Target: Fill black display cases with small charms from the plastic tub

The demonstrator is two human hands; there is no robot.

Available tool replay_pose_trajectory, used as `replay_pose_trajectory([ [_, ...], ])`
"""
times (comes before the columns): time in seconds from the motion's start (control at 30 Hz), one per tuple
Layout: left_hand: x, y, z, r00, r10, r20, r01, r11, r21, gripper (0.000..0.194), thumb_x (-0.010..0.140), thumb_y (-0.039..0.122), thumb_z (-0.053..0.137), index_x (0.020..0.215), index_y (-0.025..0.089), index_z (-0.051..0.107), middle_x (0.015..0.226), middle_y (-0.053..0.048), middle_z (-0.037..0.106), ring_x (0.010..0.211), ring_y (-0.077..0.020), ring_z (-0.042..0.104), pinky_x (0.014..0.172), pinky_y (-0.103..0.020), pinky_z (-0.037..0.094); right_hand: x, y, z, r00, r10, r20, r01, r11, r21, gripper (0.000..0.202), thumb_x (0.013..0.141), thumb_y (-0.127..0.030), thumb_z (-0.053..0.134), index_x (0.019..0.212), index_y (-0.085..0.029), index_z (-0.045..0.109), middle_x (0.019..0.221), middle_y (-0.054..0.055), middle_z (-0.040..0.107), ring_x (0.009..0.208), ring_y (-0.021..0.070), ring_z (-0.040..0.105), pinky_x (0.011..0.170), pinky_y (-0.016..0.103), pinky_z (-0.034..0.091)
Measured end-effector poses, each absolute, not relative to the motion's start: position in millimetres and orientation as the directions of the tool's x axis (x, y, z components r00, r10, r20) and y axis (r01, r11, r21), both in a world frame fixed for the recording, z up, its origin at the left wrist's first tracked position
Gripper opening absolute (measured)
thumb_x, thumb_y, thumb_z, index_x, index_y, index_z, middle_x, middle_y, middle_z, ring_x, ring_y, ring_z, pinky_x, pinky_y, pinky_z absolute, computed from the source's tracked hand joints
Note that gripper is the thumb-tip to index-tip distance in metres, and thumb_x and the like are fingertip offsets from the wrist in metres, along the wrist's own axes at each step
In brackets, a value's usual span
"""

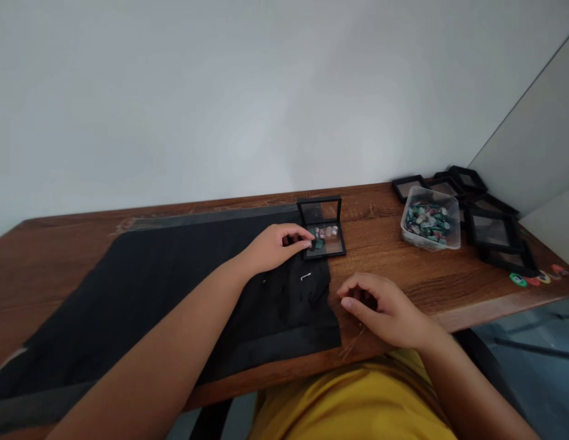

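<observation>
A brown, wood-grained table point(376, 260) is partly covered by a long black cloth point(165, 287). At the table's right end, flat black rectangular frames point(493, 232) are piled, with a clear, square plastic tub of mixed green, white and reddish stones point(455, 236) set beside them. The left hand point(311, 240) is held with thumb and fingertips brought close together at the left side of an open, black-rimmed square case point(344, 242); whether a stone is pinched cannot be told. The right hand point(341, 296) is left empty, fingers loosely curled, nearer the table's front edge, and the case is placed beyond it, slightly leftward, lid raised. Inside the case, small pinkish and green polished stones point(329, 232) are gathered
</observation>
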State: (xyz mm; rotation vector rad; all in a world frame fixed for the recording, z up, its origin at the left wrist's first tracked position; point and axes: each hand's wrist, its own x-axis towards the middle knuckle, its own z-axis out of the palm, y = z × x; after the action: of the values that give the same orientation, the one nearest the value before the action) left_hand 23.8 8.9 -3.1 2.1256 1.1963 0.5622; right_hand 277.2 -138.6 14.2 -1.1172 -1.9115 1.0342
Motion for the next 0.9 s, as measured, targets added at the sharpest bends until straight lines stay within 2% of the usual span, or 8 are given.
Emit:
replay_pose_trajectory([
  [0.33,24.2,7.5,-3.4,0.543,0.834,0.096,0.567,-0.449,0.691,0.027,0.090,0.044,0.065,0.102,0.024,0.080,0.101,-0.004,0.076,0.078,-0.0162,0.062,0.071,-0.029,0.051,277.7,-137.8,14.8,-0.394,0.905,0.161,0.363,0.313,-0.878,0.011,0.099,-0.026,0.060,0.098,-0.019,0.069,0.089,0.002,0.072,0.078,0.0133,0.063,0.072,0.025,0.048],
  [0.67,24.4,4.8,-0.8,0.534,0.839,0.104,0.556,-0.441,0.704,0.030,0.089,0.047,0.065,0.103,0.024,0.080,0.098,-0.004,0.076,0.080,-0.0177,0.063,0.071,-0.029,0.051,276.5,-138.7,15.7,-0.396,0.907,0.146,0.382,0.307,-0.872,0.012,0.099,-0.028,0.059,0.097,-0.020,0.068,0.089,0.002,0.073,0.078,0.0142,0.063,0.071,0.027,0.048],
  [0.77,26.0,3.4,0.9,0.540,0.825,0.164,0.559,-0.498,0.663,0.028,0.089,0.045,0.067,0.104,0.025,0.080,0.097,-0.004,0.074,0.085,-0.0195,0.063,0.078,-0.032,0.052,276.3,-139.0,16.2,-0.393,0.909,0.142,0.396,0.307,-0.866,0.013,0.099,-0.028,0.059,0.097,-0.020,0.068,0.085,0.002,0.071,0.074,0.0139,0.061,0.068,0.026,0.045],
  [0.9,30.0,-0.1,0.7,0.589,0.767,0.255,0.551,-0.612,0.568,0.027,0.093,0.044,0.067,0.107,0.025,0.080,0.103,-0.006,0.073,0.099,-0.0242,0.063,0.096,-0.041,0.050,276.4,-139.2,16.1,-0.401,0.907,0.126,0.408,0.301,-0.862,0.013,0.099,-0.028,0.059,0.097,-0.020,0.069,0.085,0.002,0.070,0.074,0.0136,0.059,0.068,0.026,0.044],
])
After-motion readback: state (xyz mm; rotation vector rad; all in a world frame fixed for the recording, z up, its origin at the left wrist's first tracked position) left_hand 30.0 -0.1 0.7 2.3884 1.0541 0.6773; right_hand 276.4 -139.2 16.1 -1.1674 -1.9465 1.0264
